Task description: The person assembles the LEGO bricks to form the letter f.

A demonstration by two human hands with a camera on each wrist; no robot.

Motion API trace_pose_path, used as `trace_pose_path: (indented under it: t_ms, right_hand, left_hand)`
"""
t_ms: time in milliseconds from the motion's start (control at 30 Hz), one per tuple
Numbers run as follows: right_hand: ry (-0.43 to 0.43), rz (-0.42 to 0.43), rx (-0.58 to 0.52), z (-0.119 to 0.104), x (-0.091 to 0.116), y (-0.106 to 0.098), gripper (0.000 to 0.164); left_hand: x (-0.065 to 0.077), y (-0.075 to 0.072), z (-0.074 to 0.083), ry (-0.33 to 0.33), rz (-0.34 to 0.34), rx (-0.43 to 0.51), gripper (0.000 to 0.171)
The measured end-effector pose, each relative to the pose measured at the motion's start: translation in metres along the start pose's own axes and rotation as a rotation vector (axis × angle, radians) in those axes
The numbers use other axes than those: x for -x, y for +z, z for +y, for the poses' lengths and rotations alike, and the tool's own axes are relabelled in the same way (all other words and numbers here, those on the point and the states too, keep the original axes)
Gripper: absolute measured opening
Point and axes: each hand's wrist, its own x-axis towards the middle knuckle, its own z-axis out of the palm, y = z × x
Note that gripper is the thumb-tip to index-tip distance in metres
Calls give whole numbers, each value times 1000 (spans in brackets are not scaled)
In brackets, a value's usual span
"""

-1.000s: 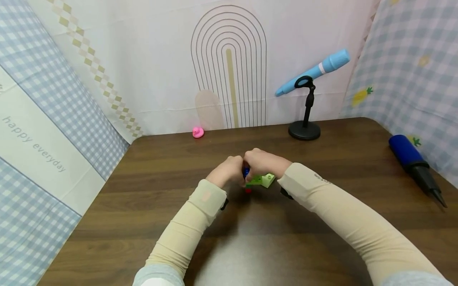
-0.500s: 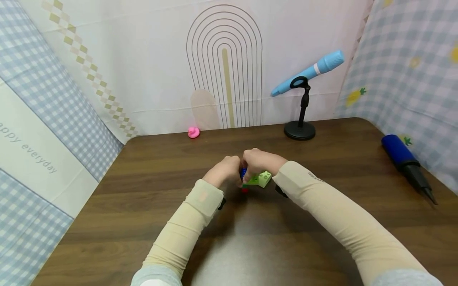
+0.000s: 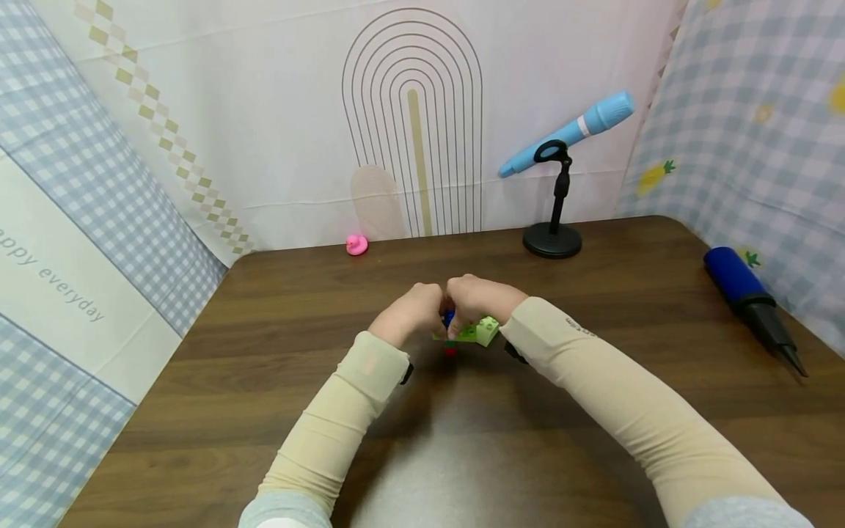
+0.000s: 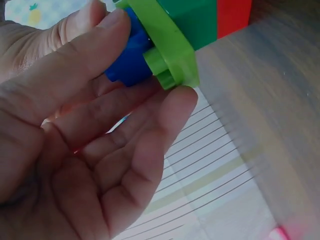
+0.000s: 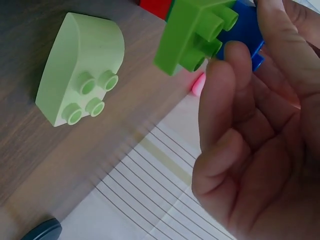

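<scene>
The left hand (image 3: 411,312) has edged slightly outward. We see it and the right hand (image 3: 483,299) pinch between them the blue brick (image 4: 132,65) atop the green brick (image 5: 182,32), whose long axis runs hand to hand; the pale block (image 5: 80,65) lies nearer the right hand.

"…appy everyday" on the white band (image 3: 72,290) of the left cloth, with illegible small lettering (image 3: 579,327) on the right sleeve (image 3: 620,396)

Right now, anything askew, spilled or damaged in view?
Nothing looks spilled or damaged. The light-blue microphone-shaped object stands out: it slants at the black round-based stand, its support unclear. One loose piece: the pale-green curved plastic block, apart from the blue, green and red plastic stack.
</scene>
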Motion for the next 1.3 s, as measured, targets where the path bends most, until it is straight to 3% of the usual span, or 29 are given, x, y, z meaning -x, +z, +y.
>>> trace_pose_path:
  t_ms: [233,600,1000,1167,1300]
  right_hand:
    - [59,42,148,-3,2,0,35]
    - [7,134,178,1,9,-1,31]
    - [-37,121,180,13,18,-2,25]
    - [64,169,178,30,21,-10,17]
    - [178,140,203,44,15,-1,26]
  left_hand:
    - [1,1,6,22,45,-101,16]
    - [3,0,12,32,62,-152,13]
    - [2,7,15,-67,55,-136,18]
    - [1,6,20,-122,42,-127,20]
    - [0,6,21,-146,21,-162,21]
